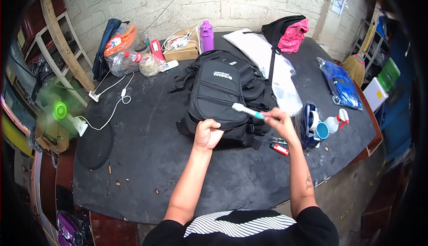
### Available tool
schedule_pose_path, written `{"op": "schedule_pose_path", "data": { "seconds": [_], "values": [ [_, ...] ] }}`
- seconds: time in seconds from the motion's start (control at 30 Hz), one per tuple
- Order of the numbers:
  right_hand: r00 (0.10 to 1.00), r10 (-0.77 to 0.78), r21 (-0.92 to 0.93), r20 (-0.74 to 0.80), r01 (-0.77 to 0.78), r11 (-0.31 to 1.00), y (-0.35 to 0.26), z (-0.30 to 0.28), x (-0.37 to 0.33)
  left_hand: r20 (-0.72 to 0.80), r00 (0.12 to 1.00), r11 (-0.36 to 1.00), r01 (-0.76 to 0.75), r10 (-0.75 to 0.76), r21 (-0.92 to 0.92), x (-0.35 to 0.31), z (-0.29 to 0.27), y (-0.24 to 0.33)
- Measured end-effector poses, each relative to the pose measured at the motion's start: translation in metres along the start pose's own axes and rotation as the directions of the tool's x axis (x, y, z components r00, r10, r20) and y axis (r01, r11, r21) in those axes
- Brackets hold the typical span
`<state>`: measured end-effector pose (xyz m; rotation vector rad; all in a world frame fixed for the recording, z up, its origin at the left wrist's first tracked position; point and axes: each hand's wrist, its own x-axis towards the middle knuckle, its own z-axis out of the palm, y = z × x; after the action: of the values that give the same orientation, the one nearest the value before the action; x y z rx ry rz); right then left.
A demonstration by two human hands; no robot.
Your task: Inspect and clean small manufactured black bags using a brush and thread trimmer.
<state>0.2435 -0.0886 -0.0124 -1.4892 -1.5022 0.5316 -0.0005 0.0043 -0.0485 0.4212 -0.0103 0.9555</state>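
A black backpack [218, 85] lies on the dark table in front of me, its zipped front facing up. At its near edge my left hand [207, 134] is closed, the thumb resting on the fabric and the fingers gripping the rim. My right hand [281, 123] pinches the teal handle of a white-headed toothbrush [245, 109]. The brush head hangs over the right part of the backpack's front; whether it touches the fabric I cannot tell. Just below my right hand, a red lighter-like object [280, 149] lies on the table.
Right of the backpack stand a spray bottle [335, 122], a blue cup [322, 130] and a tape roll [313, 120]. Blue plastic-wrapped cloth [341, 84] lies farther right. A purple bottle [207, 36] and a cardboard box [182, 49] are behind. A small green fan [60, 111] stands left, its white cable [109, 123] crossing the table.
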Motion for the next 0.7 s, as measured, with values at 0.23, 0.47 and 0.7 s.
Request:
{"op": "schedule_pose_path", "data": {
  "seconds": [0.23,0.47,0.7],
  "values": [
    [0.987,-0.137,0.077,0.080,0.131,0.988,-0.030,0.038,0.007,0.149,0.989,1.000,-0.019,0.020,-0.008,0.000,-0.030,0.002],
    [0.977,-0.157,0.006,0.143,0.158,0.987,-0.062,0.058,0.019,-0.101,0.994,0.991,0.057,-0.045,0.118,-0.010,0.005,-0.008],
    [0.742,-0.155,-0.288,-0.652,-0.053,0.956,0.013,0.026,0.001,0.117,0.992,0.991,-0.032,0.047,-0.127,-0.004,0.017,0.015]
  ]
}}
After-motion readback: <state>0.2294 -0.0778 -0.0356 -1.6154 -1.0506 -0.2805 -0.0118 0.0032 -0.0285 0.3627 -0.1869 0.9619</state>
